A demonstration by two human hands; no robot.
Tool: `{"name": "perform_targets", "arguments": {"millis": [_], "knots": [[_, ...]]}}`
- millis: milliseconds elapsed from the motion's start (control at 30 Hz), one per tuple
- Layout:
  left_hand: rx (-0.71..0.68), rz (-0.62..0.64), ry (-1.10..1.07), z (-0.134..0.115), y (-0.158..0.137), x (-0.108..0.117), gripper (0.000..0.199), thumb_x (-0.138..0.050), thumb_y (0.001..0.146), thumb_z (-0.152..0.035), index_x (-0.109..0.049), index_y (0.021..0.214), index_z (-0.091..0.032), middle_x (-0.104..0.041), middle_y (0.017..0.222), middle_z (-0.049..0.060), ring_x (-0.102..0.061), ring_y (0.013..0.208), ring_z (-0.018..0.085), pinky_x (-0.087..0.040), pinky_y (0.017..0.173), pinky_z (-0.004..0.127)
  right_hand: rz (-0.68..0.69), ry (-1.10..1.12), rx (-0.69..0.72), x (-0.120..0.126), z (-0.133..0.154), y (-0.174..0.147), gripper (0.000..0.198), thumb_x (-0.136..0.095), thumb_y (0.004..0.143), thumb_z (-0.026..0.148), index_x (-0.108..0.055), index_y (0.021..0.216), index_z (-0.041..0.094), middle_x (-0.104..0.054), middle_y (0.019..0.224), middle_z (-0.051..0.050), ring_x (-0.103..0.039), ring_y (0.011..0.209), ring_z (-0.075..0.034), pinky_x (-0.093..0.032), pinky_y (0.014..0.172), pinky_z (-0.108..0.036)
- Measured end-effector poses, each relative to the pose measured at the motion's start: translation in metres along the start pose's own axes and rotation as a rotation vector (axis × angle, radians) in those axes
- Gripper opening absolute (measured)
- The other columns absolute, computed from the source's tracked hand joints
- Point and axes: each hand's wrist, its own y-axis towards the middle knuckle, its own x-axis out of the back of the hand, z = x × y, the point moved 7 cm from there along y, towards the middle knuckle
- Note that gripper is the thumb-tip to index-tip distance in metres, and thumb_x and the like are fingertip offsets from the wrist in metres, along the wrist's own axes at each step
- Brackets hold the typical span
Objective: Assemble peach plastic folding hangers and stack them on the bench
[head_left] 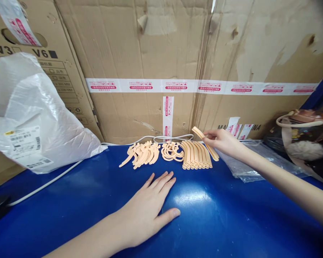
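My left hand (150, 208) lies flat on the blue tabletop (102, 193), fingers stretched and thumb out to the side, holding nothing. At the back right, my right hand (218, 140) pinches a curved peach-coloured strip (197, 132) with grooved sides. Below its fingers, a similar strip end (213, 153) shows; whether it is the same piece I cannot tell. A row of matching curved strips (195, 156) nests side by side just left of it. Left of that row sit a heap of open ring-shaped pieces (169, 151) and a pile of wavy, thin curved pieces (143, 156).
Large cardboard sheets (140, 114) with printed tape stand behind the table. A white plastic mailing bag (40, 118) leans at left, near a white cable (47, 183). Clear plastic bags (247, 168) and a dark bag with a pompom (309, 148) lie at right.
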Motion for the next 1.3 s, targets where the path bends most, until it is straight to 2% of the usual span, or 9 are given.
{"name": "perform_targets", "arguments": {"millis": [100,200,267,333,400,500,733,1000,1300], "knots": [[0.109,-0.016,-0.097,0.0,-0.001,0.01,0.073,-0.036,0.092,-0.059,-0.017,0.148,-0.018,-0.023,0.152,0.014,-0.025,0.139,0.029,-0.03,0.11,0.051,0.02,0.058,0.13,-0.001,0.036,-0.026,0.028,-0.048,0.082,0.03,-0.07,0.095,0.017,-0.071,0.085,-0.004,-0.062,0.077,-0.019,-0.044,0.068,-0.027],[0.137,-0.207,-0.164,-0.003,-0.001,0.027,0.073,-0.043,0.09,-0.057,-0.017,0.147,-0.02,-0.03,0.151,0.013,-0.031,0.137,0.027,-0.034,0.108,0.047,0.059,0.13,0.423,-0.013,0.082,-0.066,0.019,-0.05,0.08,0.022,-0.067,0.088,0.018,-0.066,0.08,-0.004,-0.057,0.077,-0.019,-0.043,0.072,-0.031],[0.108,-0.296,-0.172,-0.008,-0.001,0.032,0.062,-0.052,0.088,-0.049,-0.033,0.139,-0.022,-0.045,0.141,0.01,-0.044,0.128,0.026,-0.039,0.103,0.044,0.105,0.144,0.545,-0.022,0.102,-0.092,0.02,-0.05,0.081,0.018,-0.066,0.093,0.017,-0.064,0.083,-0.005,-0.054,0.08,-0.02,-0.042,0.073,-0.032],[0.085,-0.305,-0.149,-0.012,-0.002,0.03,0.035,-0.057,0.088,-0.038,-0.052,0.119,-0.023,-0.06,0.118,0.004,-0.055,0.108,0.023,-0.045,0.092,0.039,0.118,0.111,0.59,-0.029,0.111,-0.112,0.02,-0.049,0.082,0.018,-0.065,0.095,0.016,-0.062,0.08,-0.006,-0.051,0.079,-0.02,-0.041,0.071,-0.033],[0.059,-0.275,-0.091,-0.017,-0.004,0.024,0.014,-0.056,0.088,-0.03,-0.06,0.1,-0.024,-0.064,0.098,0.0,-0.057,0.092,0.021,-0.046,0.082,0.036,0.111,0.065,0.614,-0.034,0.115,-0.125,0.021,-0.048,0.085,0.02,-0.064,0.097,0.015,-0.06,0.079,-0.007,-0.048,0.076,-0.02,-0.04,0.068,-0.033],[0.046,-0.225,0.018,-0.022,-0.008,0.014,0.01,-0.056,0.089,-0.029,-0.062,0.093,-0.022,-0.063,0.089,0.001,-0.054,0.085,0.022,-0.042,0.076,0.037,0.107,0.023,0.641,-0.04,0.113,-0.135,0.025,-0.045,0.088,0.023,-0.063,0.103,0.013,-0.06,0.08,-0.008,-0.047,0.075,-0.02,-0.039,0.067,-0.034],[0.127,-0.197,0.006,-0.011,-0.014,0.01,0.012,-0.052,0.089,-0.029,-0.062,0.093,-0.023,-0.059,0.095,0.002,-0.052,0.088,0.022,-0.042,0.078,0.037,0.162,0.069,0.609,-0.051,0.1,-0.137,0.031,-0.048,0.087,0.025,-0.06,0.114,0.015,-0.059,0.087,-0.008,-0.048,0.081,-0.022,-0.039,0.072,-0.036],[0.178,-0.243,-0.128,0.011,-0.018,0.003,0.018,-0.056,0.088,-0.03,-0.06,0.105,-0.027,-0.059,0.098,0.001,-0.055,0.095,0.022,-0.045,0.084,0.037,0.213,0.12,0.564,-0.053,0.095,-0.134,0.02,-0.048,0.09,0.028,-0.06,0.103,0.018,-0.06,0.087,-0.006,-0.05,0.079,-0.019,-0.038,0.072,-0.034],[0.165,-0.24,-0.095,0.007,-0.021,0.005,0.011,-0.054,0.086,-0.028,-0.061,0.095,-0.026,-0.059,0.092,0.001,-0.055,0.089,0.021,-0.046,0.079,0.035,0.211,0.107,0.517,-0.053,0.091,-0.13,0.016,-0.049,0.09,0.033,-0.056,0.095,0.02,-0.061,0.088,-0.004,-0.053,0.077,-0.018,-0.039,0.069,-0.031]]}}
